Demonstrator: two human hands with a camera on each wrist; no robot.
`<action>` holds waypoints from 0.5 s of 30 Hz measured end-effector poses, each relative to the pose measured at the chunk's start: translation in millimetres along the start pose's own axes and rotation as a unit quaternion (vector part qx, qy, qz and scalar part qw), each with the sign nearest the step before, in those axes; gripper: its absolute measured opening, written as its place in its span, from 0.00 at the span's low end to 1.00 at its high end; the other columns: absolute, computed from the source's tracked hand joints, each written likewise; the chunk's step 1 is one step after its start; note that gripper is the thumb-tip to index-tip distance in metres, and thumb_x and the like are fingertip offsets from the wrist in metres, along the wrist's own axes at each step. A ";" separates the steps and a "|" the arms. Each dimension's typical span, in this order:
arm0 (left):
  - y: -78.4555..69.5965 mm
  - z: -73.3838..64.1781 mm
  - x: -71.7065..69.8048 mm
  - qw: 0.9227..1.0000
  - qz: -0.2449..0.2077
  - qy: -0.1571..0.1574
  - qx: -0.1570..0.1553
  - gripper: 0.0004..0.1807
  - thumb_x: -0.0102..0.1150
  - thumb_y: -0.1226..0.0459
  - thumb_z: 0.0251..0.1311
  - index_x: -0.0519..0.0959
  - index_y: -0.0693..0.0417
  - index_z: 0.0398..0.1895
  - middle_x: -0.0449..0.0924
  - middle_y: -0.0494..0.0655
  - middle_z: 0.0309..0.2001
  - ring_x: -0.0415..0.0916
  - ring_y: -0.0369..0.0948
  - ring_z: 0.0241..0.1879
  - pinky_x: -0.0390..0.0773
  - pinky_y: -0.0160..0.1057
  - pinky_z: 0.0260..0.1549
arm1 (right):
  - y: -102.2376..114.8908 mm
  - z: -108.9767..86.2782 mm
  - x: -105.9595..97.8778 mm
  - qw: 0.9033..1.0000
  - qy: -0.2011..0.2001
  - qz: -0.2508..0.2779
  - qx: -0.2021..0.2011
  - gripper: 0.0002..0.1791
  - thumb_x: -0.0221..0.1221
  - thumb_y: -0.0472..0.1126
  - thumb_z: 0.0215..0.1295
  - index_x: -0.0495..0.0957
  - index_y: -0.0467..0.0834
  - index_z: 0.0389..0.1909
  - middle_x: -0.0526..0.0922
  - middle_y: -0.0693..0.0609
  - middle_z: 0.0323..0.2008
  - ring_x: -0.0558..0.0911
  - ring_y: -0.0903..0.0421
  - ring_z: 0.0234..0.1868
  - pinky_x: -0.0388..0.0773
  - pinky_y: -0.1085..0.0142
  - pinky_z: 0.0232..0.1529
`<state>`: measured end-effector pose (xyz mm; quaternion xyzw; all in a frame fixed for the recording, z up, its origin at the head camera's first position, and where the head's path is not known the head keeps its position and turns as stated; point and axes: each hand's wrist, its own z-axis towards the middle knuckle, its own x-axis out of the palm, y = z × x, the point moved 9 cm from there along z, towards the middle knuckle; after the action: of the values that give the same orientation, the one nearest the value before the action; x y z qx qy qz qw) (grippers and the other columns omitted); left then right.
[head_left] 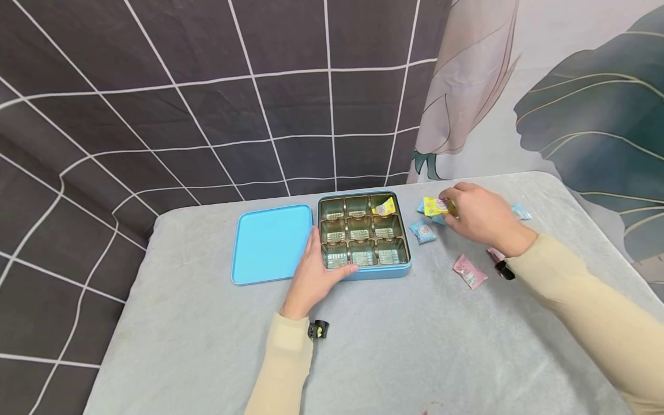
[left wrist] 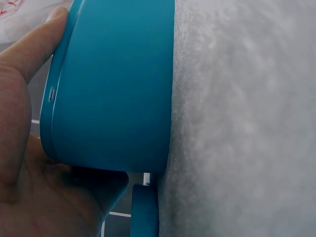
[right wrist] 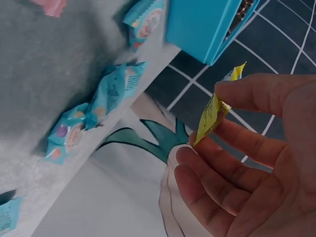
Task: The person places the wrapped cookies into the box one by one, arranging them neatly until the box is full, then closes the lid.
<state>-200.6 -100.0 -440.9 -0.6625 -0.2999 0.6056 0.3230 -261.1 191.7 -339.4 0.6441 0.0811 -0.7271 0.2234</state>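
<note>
Right of centre, pinches yellow sweet (head_left: 433,206), jutting leftward, between thumb and fingertips of right hand (head_left: 481,215); below centre, grips box (head_left: 378,273) by lower-left corner with left hand (head_left: 312,276)

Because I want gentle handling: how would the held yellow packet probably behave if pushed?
The yellow packet looks light, as the right hand merely pinches it. Its thin-looking wrapper may bend, and its flattened shape seems unlikely to roll.
</note>
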 end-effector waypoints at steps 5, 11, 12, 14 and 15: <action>-0.2 -0.3 -0.4 1.000 0.001 0.000 0.000 0.68 0.74 0.41 0.50 0.39 0.58 0.81 0.38 0.54 0.81 0.42 0.49 0.78 0.53 0.53 0.73 | 7.0 5.9 -1.8 1.000 -0.007 0.005 -0.007 0.19 0.65 0.35 0.56 0.82 0.33 0.49 0.83 0.39 0.41 0.81 0.44 0.36 0.79 0.45 0.30; -1.3 -0.8 -0.5 1.000 0.000 0.002 -0.001 0.68 0.74 0.41 0.50 0.40 0.59 0.81 0.38 0.55 0.81 0.41 0.49 0.78 0.52 0.53 0.73 | 18.6 12.8 -3.3 1.000 -0.018 0.007 -0.020 0.18 0.66 0.35 0.55 0.82 0.34 0.48 0.82 0.41 0.39 0.80 0.45 0.34 0.79 0.46 0.31; -1.4 -0.8 -0.4 1.000 0.000 0.003 -0.001 0.68 0.74 0.41 0.50 0.39 0.59 0.81 0.38 0.55 0.81 0.41 0.49 0.78 0.52 0.53 0.73 | 20.3 13.9 -3.5 1.000 -0.019 0.008 -0.021 0.18 0.66 0.35 0.55 0.82 0.34 0.47 0.82 0.42 0.38 0.80 0.45 0.34 0.79 0.46 0.31; -1.3 -0.9 -0.2 1.000 0.001 0.005 -0.001 0.68 0.74 0.41 0.50 0.39 0.58 0.81 0.38 0.55 0.81 0.41 0.49 0.78 0.52 0.53 0.73 | 23.5 16.4 -3.4 0.999 -0.019 0.008 -0.024 0.18 0.66 0.35 0.55 0.83 0.34 0.47 0.82 0.42 0.38 0.80 0.46 0.33 0.79 0.46 0.31; -1.2 -0.9 -0.2 1.000 0.001 0.005 -0.002 0.68 0.74 0.41 0.51 0.39 0.58 0.81 0.38 0.55 0.81 0.41 0.49 0.78 0.52 0.53 0.73 | 24.9 17.8 -3.2 0.999 -0.018 0.008 -0.025 0.18 0.66 0.36 0.56 0.83 0.34 0.48 0.82 0.42 0.38 0.79 0.46 0.33 0.79 0.47 0.30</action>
<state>-199.7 -99.4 -439.8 -0.6666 -0.2988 0.6019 0.3225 -266.2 163.1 -329.3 0.6259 0.0903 -0.7344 0.2466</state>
